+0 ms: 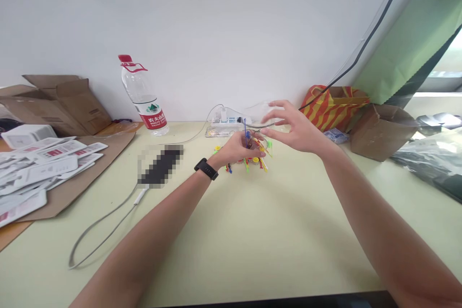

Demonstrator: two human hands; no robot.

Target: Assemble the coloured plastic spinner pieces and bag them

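My left hand (236, 150), with a black band on its wrist, is closed around a bundle of small colourful plastic pieces (257, 153) over the pale yellow-green table (252, 231); a blue stick pokes up from the bundle. More of these pieces in red, yellow and green lie on the table just under it. My right hand (293, 127) hovers close to the right of the bundle, fingers spread, touching a clear plastic lid or bowl (258, 114) whose outline is hard to see.
A water bottle (143, 97) stands at the back left. A white power strip (228, 120) with a cable lies behind the hands. Cardboard boxes (59, 101) and white packets (43, 163) fill the left side. A striped bag (334, 101) and a brown box (378, 132) sit right.
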